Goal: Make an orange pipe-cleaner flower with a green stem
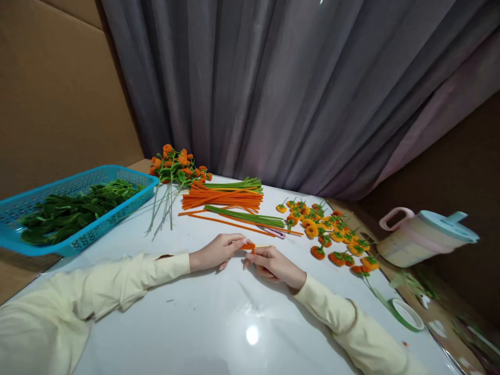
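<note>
Both hands met over the white tabletop (187,328): the left hand (214,253) pinched one end of a short orange piece (248,246) in its fingertips, and the right hand (276,265) gripped the other end with its fingers curled. The piece's long axis ran crosswise, roughly nine to three o'clock. From the hands, orange stems (222,200) lay at eleven, also crosswise; green stems (244,215) lay at twelve, their right ends tipped slightly past three. Flower heads (337,236) spread between two and three; a blue basket (94,230) stood toward half past nine.
</note>
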{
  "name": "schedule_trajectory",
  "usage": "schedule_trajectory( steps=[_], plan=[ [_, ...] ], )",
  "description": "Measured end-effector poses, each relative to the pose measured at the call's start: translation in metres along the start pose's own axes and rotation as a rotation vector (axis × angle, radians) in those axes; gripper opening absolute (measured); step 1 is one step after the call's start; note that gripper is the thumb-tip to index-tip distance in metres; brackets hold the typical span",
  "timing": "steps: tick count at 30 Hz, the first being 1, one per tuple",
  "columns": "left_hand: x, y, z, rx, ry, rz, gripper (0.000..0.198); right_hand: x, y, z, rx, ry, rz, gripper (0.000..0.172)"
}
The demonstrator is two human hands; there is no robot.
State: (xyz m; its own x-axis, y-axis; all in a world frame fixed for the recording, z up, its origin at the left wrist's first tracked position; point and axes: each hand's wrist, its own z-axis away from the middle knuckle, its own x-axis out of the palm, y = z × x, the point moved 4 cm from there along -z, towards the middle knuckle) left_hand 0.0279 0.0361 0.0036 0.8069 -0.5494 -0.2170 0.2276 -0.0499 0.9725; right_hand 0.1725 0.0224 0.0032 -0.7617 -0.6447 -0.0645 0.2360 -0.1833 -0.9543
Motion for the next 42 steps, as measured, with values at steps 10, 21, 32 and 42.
schedule_trajectory(
  steps=[10, 21, 32, 42],
  plan=[
    [-0.007, 0.009, -0.003, -0.074, -0.116, -0.082, 0.039, -0.005, 0.005, -0.001, 0.097, -0.064, 0.087, 0.034],
    [-0.008, 0.006, -0.004, -0.081, -0.103, -0.031, 0.040, 0.014, -0.010, 0.012, -0.361, 0.124, 1.065, 0.028],
    [-0.007, 0.008, -0.003, -0.079, -0.087, -0.069, 0.040, 0.015, -0.009, 0.013, -0.350, 0.284, 1.204, 0.013],
    [-0.008, 0.005, -0.005, -0.077, -0.095, -0.040, 0.038, -0.001, -0.002, 0.008, -0.475, 0.320, 0.918, 0.009]
  ],
)
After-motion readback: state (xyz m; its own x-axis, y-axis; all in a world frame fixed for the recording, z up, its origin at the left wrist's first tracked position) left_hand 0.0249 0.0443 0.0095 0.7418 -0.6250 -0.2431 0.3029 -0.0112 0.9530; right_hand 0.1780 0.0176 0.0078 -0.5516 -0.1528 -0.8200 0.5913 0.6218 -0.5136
